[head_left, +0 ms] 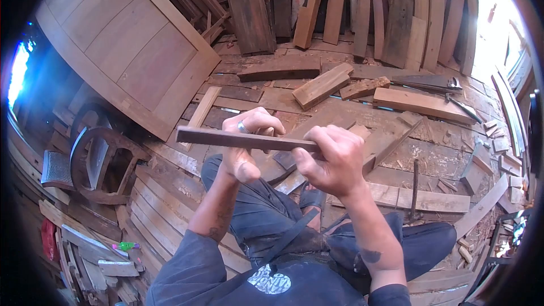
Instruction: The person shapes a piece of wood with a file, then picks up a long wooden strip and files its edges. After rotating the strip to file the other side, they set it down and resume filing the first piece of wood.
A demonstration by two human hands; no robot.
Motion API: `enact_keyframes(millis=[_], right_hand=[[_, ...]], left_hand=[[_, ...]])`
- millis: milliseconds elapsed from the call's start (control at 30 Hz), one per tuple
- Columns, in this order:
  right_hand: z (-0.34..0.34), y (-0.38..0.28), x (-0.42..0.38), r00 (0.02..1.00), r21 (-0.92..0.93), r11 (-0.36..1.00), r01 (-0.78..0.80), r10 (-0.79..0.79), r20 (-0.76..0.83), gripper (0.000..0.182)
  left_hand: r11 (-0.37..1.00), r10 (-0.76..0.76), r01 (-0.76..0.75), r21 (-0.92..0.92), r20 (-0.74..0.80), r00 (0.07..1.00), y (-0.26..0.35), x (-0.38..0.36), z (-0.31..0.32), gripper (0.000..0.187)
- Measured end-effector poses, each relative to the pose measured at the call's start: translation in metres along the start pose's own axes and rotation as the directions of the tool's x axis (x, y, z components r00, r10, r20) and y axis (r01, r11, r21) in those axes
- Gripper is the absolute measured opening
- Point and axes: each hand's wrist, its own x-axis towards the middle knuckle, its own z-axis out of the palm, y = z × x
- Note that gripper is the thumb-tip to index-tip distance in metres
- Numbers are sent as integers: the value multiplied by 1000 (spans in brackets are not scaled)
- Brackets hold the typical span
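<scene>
A long, narrow dark strip (pixel 226 138) is held up nearly level in front of me, above my crossed legs. My right hand (pixel 334 156) is wrapped round its right end, thumb underneath. Behind the strip's middle is my left hand (pixel 249 141), a ring on one finger, its fingers curled and its thumb pointing down. The strip partly hides that hand, and whether it grips anything cannot be made out. The strip's left end sticks out past my left hand.
A large wooden panel (pixel 136 51) leans at the upper left. Timber blocks (pixel 323 85), a handsaw (pixel 428 83) and a hammer (pixel 463 107) lie on the plank floor ahead. Boards (pixel 399 22) stand along the back. A round wooden frame (pixel 107 164) is at the left.
</scene>
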Motion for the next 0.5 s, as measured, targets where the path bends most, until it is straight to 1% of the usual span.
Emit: enact_keyframes(millis=[33,100,133,200,300,333,400,467,500], right_hand=[[-1,-1,4,999,-38,999,32,-32,8,31],[-3,-6,12,998,-76,996,47,-45,33,33],[-4,-8,13,998,-93,994,54,-50,47,34],[-5,-8,14,998,-105,994,17,-10,68,34],[-7,3,8,998,-117,993,-1,8,64,32],[-9,13,2,998,-121,993,-1,8,58,31],[-9,49,-22,996,-136,987,-88,90,6,26],[-11,90,-56,985,-130,977,-169,165,-39,25],[-15,102,-73,966,-155,954,-258,253,-47,27]], left_hand=[[1000,14,-14,0,10,1000,-1,0,-1,112],[999,41,-41,-1,31,999,-5,0,-3,109],[1000,27,-27,-13,21,999,-3,-1,-1,107],[999,-5,5,-34,6,1000,3,-1,4,102],[993,92,-90,-78,29,995,-7,-5,1,75],[994,74,-73,-86,6,997,-5,-4,-1,73],[994,37,-42,-103,-48,998,0,-2,-3,67],[998,49,-50,-46,-20,999,-1,0,-13,63],[998,55,-55,-17,-1,999,-1,1,-17,61]])
